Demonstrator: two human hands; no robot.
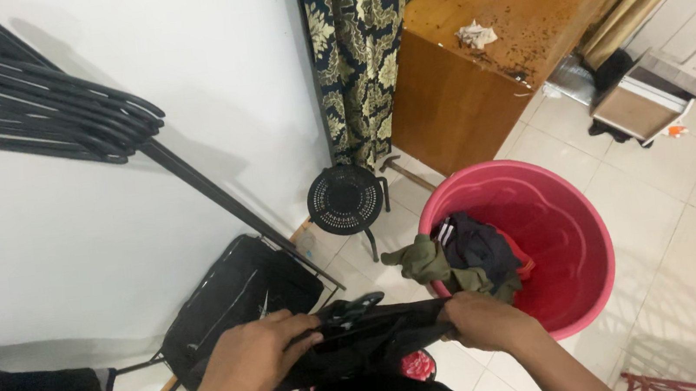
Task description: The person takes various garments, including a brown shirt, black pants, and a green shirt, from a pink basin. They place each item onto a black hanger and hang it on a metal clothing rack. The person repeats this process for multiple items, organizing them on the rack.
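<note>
Both hands sit lowest in the view, closest to the lens: the left hand (254,353) and the right hand (483,320) are each closed in a fist on a dark garment (370,334), gripping opposite ends so the cloth is stretched flat between them at waist height, above what looks like a red-and-black sandal on the floor. A black clothes hanger (352,307) lies against the top edge of the garment, partly tucked into it, which suits the spread-out grip.

By size, the white wall (106,214) fills the left half, with a bundle of black hangers (32,109) on a slanted black rack pole. A wooden cabinet (487,40) stands at the top, a crumpled tissue on it, beside a floral curtain (357,46). The red plastic tub (536,235) sits just beyond the right hand on the tiled floor, clothes heaped over its near rim. Left of it lies a black bag (238,300), then a small black stool (346,198).
</note>
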